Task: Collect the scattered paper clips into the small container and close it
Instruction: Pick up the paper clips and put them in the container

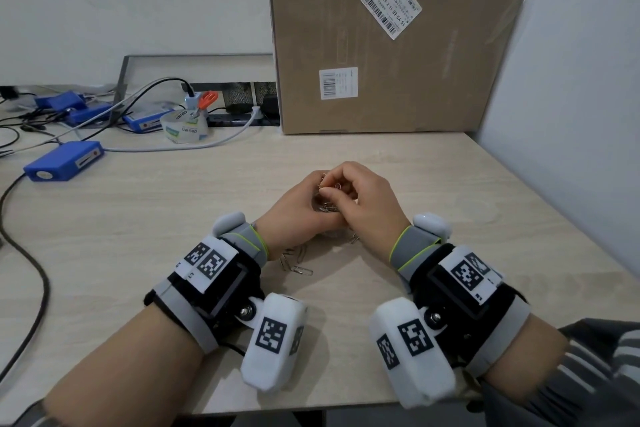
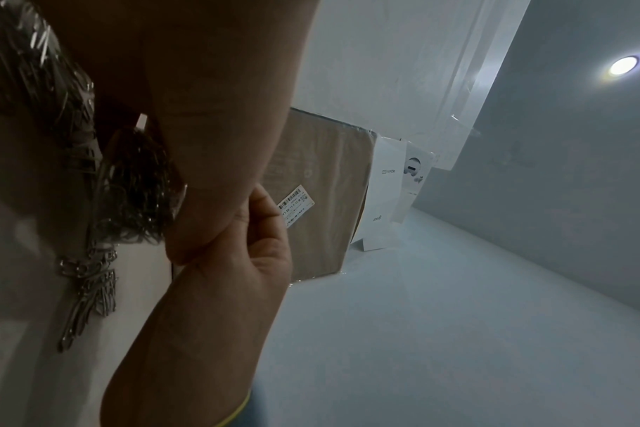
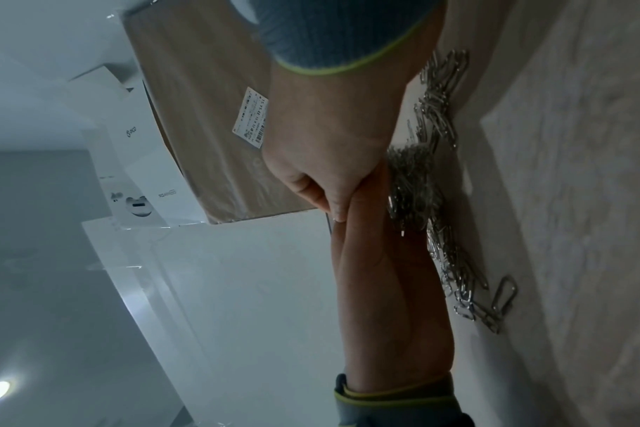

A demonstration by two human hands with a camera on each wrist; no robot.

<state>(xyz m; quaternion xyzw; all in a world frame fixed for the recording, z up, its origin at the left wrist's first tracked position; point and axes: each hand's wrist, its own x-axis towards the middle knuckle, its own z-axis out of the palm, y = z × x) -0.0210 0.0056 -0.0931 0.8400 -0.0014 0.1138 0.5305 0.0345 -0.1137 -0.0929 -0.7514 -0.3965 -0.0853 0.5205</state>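
A: So, where are the paper clips [image 1: 328, 199] now?

B: Lots of them sit in a shiny bunch between the two hands, up off the table [image 1: 173, 204]. The left hand [image 1: 298, 215] is under and beside the bunch. The right hand [image 1: 367, 199] is over it, with its fingers bent down onto the clips.

A: Are the hands holding tight?

B: Both hands are curled round the bunch and they touch each other. In the left wrist view I can see clips [image 2: 135, 190] packed behind something clear, tucked by the palm. I think that is the small container [image 2: 103, 185], but it is mostly hidden.

A: Is the job done?

B: Not yet, I think. Some loose clips [image 1: 297, 262] lie on the table just under the left wrist, and a few more [image 1: 353, 238] lie near the right wrist. The right wrist view shows a line of clips [image 3: 457, 260] on the wood too.

A: And the lid?

B: I can't see a lid at all, so I can't tell where it is. The container looks not closed yet.

A: What else is around?

B: A big cardboard box [image 1: 391, 45] stands behind the hands, well away
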